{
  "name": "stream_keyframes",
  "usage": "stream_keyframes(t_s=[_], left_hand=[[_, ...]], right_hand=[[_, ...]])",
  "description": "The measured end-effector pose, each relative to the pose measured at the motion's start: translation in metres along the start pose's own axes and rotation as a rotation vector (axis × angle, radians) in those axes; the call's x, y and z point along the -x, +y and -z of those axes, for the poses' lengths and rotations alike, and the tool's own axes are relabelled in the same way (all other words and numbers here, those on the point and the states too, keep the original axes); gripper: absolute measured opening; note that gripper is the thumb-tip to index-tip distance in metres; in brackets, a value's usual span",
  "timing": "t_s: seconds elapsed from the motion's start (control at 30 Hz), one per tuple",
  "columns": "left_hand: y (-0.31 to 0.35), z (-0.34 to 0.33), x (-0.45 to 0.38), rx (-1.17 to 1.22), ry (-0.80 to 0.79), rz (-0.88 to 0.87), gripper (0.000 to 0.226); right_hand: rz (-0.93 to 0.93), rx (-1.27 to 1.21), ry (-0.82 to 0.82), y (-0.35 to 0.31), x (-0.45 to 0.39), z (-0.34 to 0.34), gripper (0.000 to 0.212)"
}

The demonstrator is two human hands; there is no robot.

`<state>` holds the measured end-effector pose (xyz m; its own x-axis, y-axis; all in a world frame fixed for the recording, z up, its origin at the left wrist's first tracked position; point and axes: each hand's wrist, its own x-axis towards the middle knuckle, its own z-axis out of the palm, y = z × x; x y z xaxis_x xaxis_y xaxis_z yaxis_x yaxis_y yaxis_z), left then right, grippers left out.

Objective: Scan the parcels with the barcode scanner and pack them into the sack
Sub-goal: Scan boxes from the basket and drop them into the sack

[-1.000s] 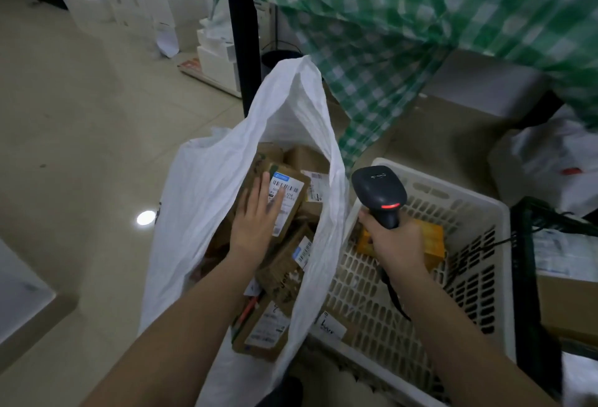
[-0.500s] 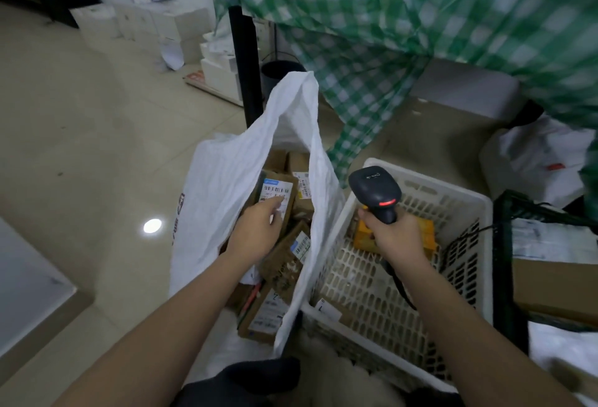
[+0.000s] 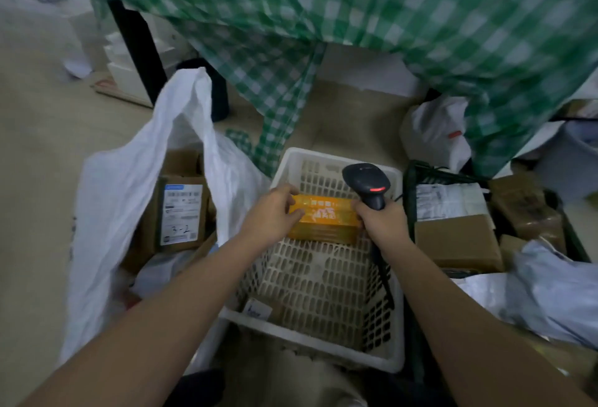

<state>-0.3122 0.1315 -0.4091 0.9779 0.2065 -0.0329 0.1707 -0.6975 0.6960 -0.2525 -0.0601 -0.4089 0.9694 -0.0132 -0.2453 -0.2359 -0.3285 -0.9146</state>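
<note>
Since half a second ago I am seeing my left hand [image 3: 270,214] leaving the white woven sack [image 3: 106,212] and now gripping the orange rectangular box [image 3: 323,218] in the white perforated plastic basket [image 3: 336,355]. My right hand [image 3: 383,222] is holding the black barcode scanner [image 3: 365,184] just beside it. Several parcels are sitting packed; this box is still awaiting scanning, I judge.

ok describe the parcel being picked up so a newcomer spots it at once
Find the white perforated plastic basket right of the white woven sack. At its far end the left hand grips a flat orange-yellow box; every other visible box is plain brown cardboard.
</note>
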Motion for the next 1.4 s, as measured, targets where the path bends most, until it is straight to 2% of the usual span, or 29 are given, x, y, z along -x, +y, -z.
stream_keyframes(t_s=[0.1,0.27,0.43,0.63,0.7,0.8,0.9,1.03,1.2,1.4], left_hand=[[-0.009,-0.055,-0.045,-0.006,-0.05,0.077,0.046],[-0.048,-0.124,-0.112,-0.132,-0.099,0.155,0.07],[-0.103,-0.165,-0.17,-0.405,-0.121,0.067,0.087],[-0.134,-0.19,-0.212,-0.678,-0.415,0.012,0.131],[-0.139,-0.192,-0.216,-0.703,-0.436,0.003,0.131],[-0.139,-0.194,-0.212,-0.721,-0.308,-0.076,0.11],[-0.124,-0.188,-0.194,-0.734,-0.291,-0.07,0.101],[-0.094,-0.158,-0.152,-0.762,-0.318,0.006,0.112],[-0.031,-0.08,-0.092,-0.7,-0.293,-0.009,0.105],[0.028,0.004,0.004,-0.552,-0.255,-0.027,0.11]], right_hand=[[-0.034,-0.063,0.016,0.012,-0.035,0.001,0.024],[-0.071,-0.141,0.025,0.043,-0.095,-0.029,0.016],[-0.11,-0.159,0.098,0.084,-0.163,-0.068,0.02],[-0.093,-0.057,0.103,0.114,-0.206,-0.086,0.021],[-0.101,-0.048,0.093,0.119,-0.21,-0.086,0.02],[-0.138,-0.072,0.108,0.126,-0.209,-0.085,0.022],[-0.162,-0.087,0.112,0.123,-0.198,-0.077,0.02],[-0.128,-0.072,0.077,0.094,-0.16,-0.054,0.017],[-0.033,-0.051,0.006,0.022,-0.091,-0.006,0.017],[0.054,-0.008,-0.029,-0.036,0.004,0.055,0.018]])
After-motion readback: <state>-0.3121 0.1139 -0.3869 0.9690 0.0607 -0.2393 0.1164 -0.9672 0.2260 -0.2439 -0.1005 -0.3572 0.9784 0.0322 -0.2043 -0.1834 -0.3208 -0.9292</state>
